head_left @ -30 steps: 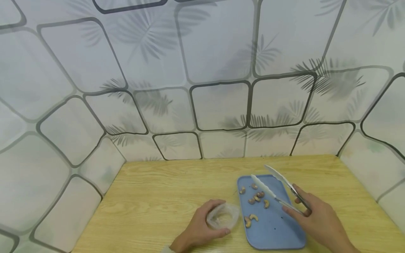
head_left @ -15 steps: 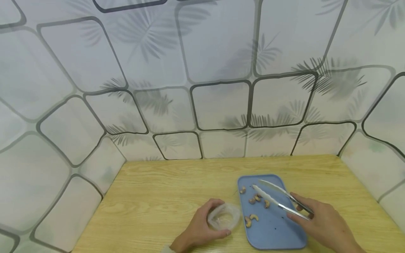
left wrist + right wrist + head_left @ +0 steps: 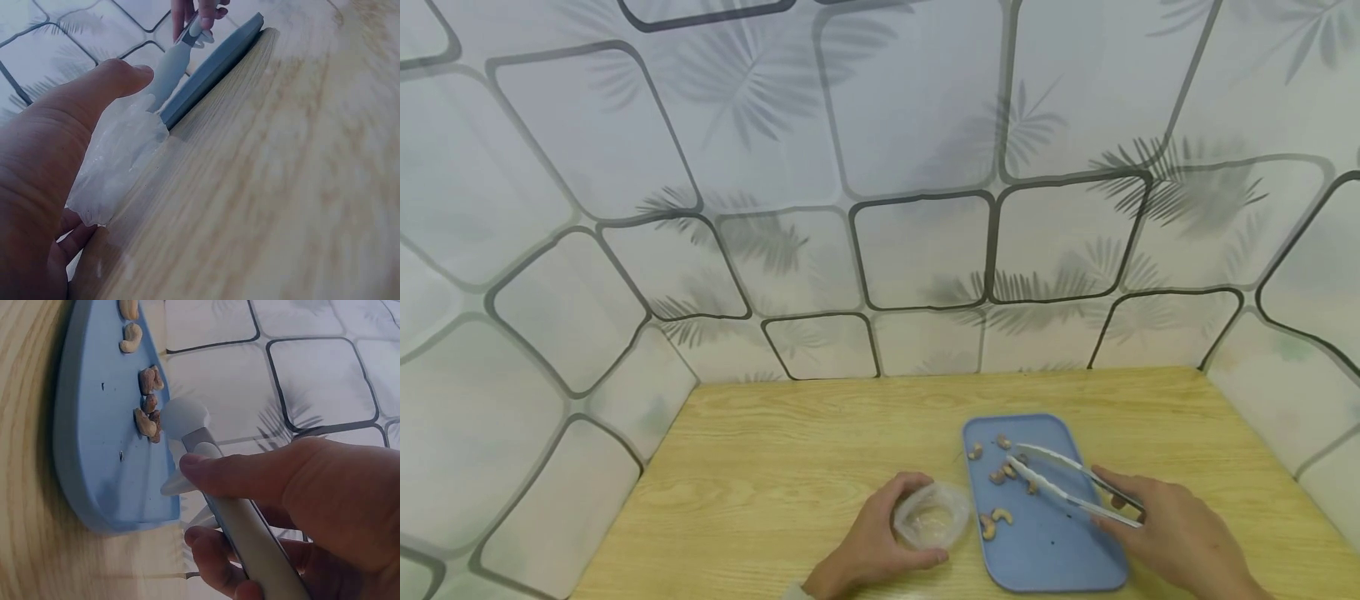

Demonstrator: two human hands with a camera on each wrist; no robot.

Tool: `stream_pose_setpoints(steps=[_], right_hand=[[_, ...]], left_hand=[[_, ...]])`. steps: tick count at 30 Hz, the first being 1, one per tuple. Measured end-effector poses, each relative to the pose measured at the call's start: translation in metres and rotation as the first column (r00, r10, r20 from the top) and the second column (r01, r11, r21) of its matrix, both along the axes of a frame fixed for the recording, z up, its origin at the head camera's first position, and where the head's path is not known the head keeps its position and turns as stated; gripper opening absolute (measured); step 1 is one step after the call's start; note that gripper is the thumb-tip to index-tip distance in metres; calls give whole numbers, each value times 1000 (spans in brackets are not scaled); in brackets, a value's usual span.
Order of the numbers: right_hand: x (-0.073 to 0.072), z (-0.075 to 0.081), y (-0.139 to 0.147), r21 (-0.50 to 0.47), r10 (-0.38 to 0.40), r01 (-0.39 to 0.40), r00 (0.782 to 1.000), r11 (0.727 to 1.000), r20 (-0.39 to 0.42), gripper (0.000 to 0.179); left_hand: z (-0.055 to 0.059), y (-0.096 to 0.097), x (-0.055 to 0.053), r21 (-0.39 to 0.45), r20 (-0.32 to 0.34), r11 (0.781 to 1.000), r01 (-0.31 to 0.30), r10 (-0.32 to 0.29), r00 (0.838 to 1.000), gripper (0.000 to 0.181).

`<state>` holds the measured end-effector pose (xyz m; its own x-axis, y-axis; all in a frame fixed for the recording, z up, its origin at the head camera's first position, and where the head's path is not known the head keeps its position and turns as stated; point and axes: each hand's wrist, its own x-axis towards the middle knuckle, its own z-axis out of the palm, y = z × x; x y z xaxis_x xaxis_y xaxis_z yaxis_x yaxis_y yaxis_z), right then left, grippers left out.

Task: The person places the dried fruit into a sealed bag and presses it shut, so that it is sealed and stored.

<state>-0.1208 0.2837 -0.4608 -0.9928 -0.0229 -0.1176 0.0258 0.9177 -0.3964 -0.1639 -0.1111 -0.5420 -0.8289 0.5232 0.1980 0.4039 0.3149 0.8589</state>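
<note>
My left hand (image 3: 874, 533) curls round a small clear plastic bag (image 3: 951, 529) with an open mouth, standing on the table left of the tray. In the left wrist view, the crinkled bag (image 3: 119, 162) shows beside the thumb. My right hand (image 3: 1176, 529) grips metal tongs (image 3: 1065, 497) with pale tips. The tong tips are spread apart over a cluster of cashews (image 3: 997, 477) on the blue tray (image 3: 1045, 550). Whether the tips touch a nut cannot be told. In the right wrist view, the thumb presses the tongs' handle (image 3: 250, 540), and several cashews (image 3: 131, 339) lie beyond.
More cashews (image 3: 1002, 516) lie along the tray's left side, and dark crumbs (image 3: 1052, 542) dot its surface. The wood-grain table (image 3: 760, 475) extends to the left. Patterned wall covering (image 3: 925, 250) encloses the back and both sides.
The tongs have come down from above the tray's far end to the cashew cluster, and their tips now stand closer together. The left hand and bag have hardly moved.
</note>
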Motion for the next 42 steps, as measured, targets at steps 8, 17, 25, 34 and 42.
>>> stream_pose_setpoints(steps=[8,17,25,34,42], right_hand=[[-2,-5,-1,29,-18,17,1000,999,19,80],[1,-2,-3,56,-17,19,999,998,-32,70],[6,-2,-2,24,-19,22,992,999,-127,65],[18,5,-13,-57,-33,19,962,998,-270,58],[26,18,-31,-93,-8,-28,931,995,-366,58]], left_hand=[[-1,0,1,-8,-23,1000,-3,3,1000,81],[0,0,1,-16,-18,1000,-5,5,1000,82],[-2,1,0,-27,-29,1000,-10,10,1000,82],[0,1,0,-42,-42,999,-18,16,999,80],[1,0,1,-58,-48,998,-29,26,999,72]])
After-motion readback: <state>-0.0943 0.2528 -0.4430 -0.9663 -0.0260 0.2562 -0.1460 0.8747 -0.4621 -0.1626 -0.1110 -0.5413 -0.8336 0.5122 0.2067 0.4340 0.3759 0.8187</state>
